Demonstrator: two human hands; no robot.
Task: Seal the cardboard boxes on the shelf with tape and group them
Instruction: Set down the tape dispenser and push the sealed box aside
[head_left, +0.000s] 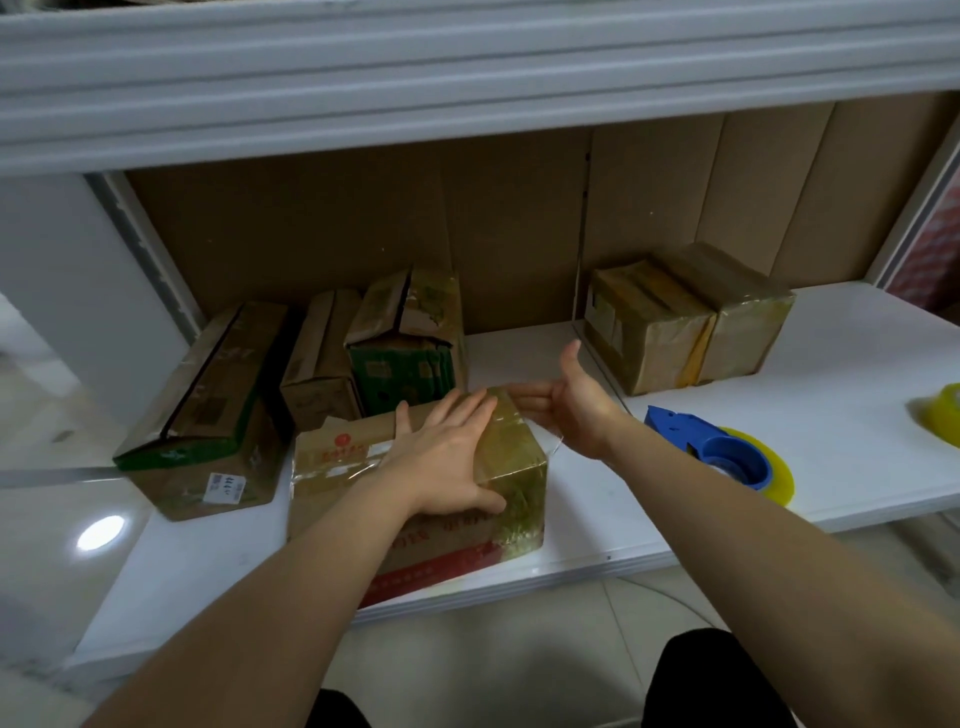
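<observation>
Head view: taped cardboard box (415, 493) sits at front edge of white shelf (727, 499). Left hand (447, 457) lies flat on box top, fingers straight. Right hand (566, 402) hovers just beside box, fingers straight, holding nothing. Three untaped boxes (322, 374) stand behind, on left. Two taped boxes (685, 322) sit together, back right. Blue tape dispenser (727, 452) lies on shelf at right. Yellow tape roll (943, 415) at far right.

The left hand (447, 462) covers much of the front cardboard box's (514, 467) top. The yellow tape roll (943, 415) at the shelf's (857, 364) right end is cut by the picture's edge. The label print (224, 487) on the long box (208, 410) is too small to read.
</observation>
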